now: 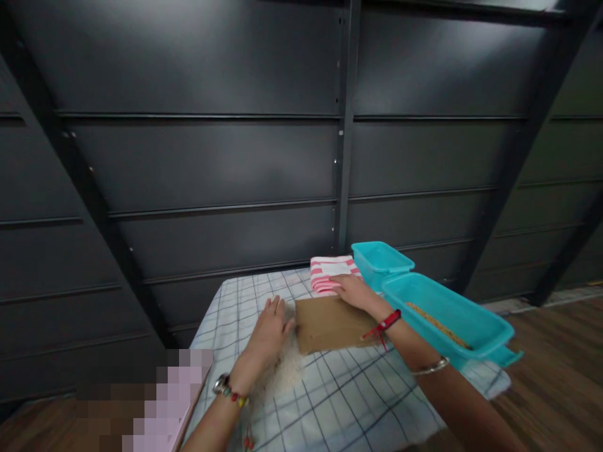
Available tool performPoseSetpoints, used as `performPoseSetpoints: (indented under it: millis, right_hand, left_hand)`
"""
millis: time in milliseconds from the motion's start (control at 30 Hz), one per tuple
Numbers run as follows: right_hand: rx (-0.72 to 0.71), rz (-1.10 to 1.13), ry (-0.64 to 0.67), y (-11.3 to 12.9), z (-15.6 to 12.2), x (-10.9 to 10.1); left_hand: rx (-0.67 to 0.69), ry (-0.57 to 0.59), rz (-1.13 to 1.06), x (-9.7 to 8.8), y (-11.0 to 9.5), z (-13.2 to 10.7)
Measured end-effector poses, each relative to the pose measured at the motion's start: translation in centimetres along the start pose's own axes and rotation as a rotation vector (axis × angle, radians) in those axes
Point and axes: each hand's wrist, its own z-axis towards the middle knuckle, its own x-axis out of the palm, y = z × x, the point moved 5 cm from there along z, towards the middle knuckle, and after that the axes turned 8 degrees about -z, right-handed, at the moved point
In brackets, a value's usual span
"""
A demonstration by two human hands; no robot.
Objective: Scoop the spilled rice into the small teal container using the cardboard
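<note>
Bare forearms take up the near edge, over a tabletop with a checked cloth. Left hand is palm-down, fingers stretched out, partly covering what looks like loose pale grains; can't see if anything's under the palm. Brown cardboard lies just right of it, long axis left to right, so basically between both hands. Right hand is at its far right corner, fingers against the folded pink-striped towel, tho I can't tell if they're gripping.

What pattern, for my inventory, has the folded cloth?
Folded cloth: pink and white stripes; head view.
</note>
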Motion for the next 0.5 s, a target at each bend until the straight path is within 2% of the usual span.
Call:
performPoseSetpoints:
  millis: [133,233,333,433,500]
  right_hand:
    - [0.216,-0.031,-0.064,-3.1,2.8,-1.0]
    - [0.346,-0.065,-0.103,-4.8,3.3,-0.8]
    - [0.441,-0.106,-0.133,-6.0,3.7,-0.7]
    - [0.461,-0.156,-0.162,-7.3,4.7,-1.3]
    - [0.381,-0.193,-0.200,-8.3,5.5,-2.1]
  left_hand:
    - [-0.009,0.107,-0.204,0.3,-1.4,4.5]
    - [-0.006,0.152,-0.266,0.8,-2.8,8.1]
    - [-0.010,0.218,-0.329,2.3,-4.2,11.4]
    - [-0.051,0.283,-0.389,4.5,-5.5,14.3]
    - [-0.093,0.309,-0.423,6.1,-6.4,16.1]
